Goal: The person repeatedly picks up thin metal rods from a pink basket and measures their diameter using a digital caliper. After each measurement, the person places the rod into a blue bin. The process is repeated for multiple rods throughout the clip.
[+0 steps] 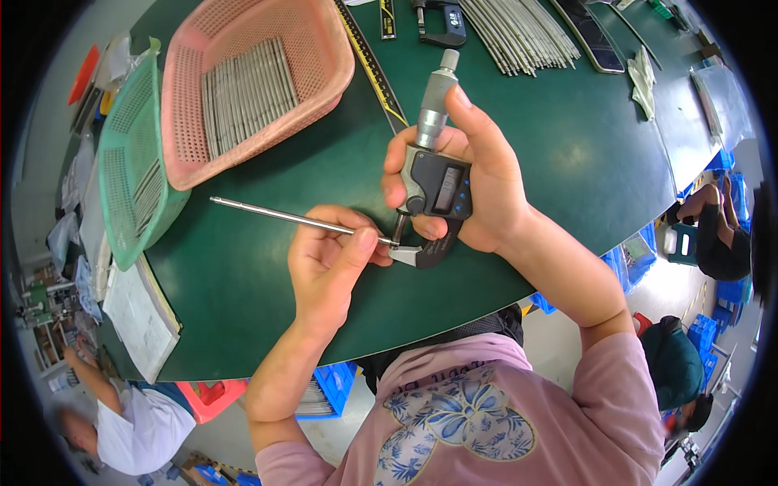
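In my left hand (332,261) is a thin metal rod (275,214), pinched near its right end between thumb and fingers. The rod's other end points left over the table. My right hand (494,174) is wrapped round a digital micrometer (438,190), its thimble up and its small screen facing me. The rod's right end lies at the gap between the micrometer's measuring faces; whether both faces touch it is too small to tell.
A pink basket (334,99) of metal rods stands on the green table (567,186), beside a green basket (116,154). Farther off lie a ruler (374,69), more rods (519,36), another micrometer (444,24) and a phone (590,34). Papers (142,320) lie left. Other people sit nearby.
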Available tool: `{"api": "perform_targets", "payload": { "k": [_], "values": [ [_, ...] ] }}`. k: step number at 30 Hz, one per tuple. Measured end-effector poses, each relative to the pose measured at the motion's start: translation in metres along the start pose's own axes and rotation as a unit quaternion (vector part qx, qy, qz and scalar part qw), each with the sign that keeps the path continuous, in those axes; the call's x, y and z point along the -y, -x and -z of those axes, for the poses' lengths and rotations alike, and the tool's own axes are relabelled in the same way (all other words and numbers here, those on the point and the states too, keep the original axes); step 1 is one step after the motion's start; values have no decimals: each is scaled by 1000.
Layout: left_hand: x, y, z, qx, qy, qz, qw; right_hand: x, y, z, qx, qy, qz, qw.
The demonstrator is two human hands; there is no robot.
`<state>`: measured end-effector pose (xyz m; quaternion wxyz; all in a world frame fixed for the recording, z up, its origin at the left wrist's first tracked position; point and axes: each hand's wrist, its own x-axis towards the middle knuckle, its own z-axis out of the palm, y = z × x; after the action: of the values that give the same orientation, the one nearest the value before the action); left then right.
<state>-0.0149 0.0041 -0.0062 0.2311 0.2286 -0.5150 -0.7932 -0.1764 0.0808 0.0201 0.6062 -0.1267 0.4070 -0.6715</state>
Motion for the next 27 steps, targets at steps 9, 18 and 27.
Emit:
{"api": "perform_targets", "payload": {
  "k": [9,18,27],
  "values": [
    [3,0,3,17,32,-11,999,-3,-1,-2,-21,24,8,999],
    [2,1,0,7,12,1,1000,2,0,-4,-39,19,-4,999],
    [0,0,4,71,42,-9,997,5,0,2,5,-48,-35,998]
  ]
}}
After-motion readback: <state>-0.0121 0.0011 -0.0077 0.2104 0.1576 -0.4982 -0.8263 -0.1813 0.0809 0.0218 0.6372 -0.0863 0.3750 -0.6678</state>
